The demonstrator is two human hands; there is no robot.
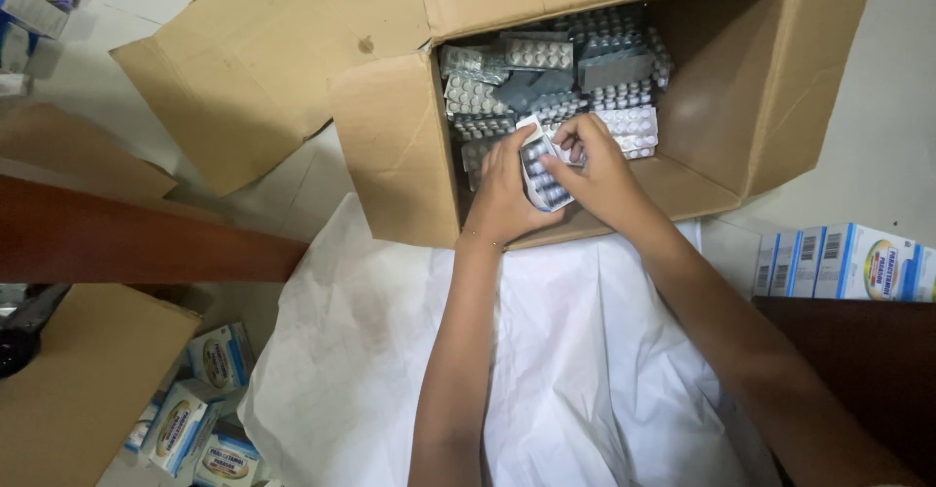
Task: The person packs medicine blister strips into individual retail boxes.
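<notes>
Holding a small stack of silvery blister strips [542, 177], you have both hands at the open mouth of a large brown cardboard box [400, 155]. The strips are flat, shiny foil rectangles dotted with rows of round pill bumps. Your left hand [507, 190] grips the stack from 9 o'clock, fingers curled around it; your right hand [595, 170] pinches it from 3 o'clock, thumb on top. Beyond, at 12 o'clock, the box is filled with loose blister strips [565, 77]. Both forearms stretch forward over crinkled white plastic sheeting [370, 350]. Small blue-and-white cartons [843, 261] stand at 3 o'clock; more cartons [195, 414] lie at 8 o'clock.
</notes>
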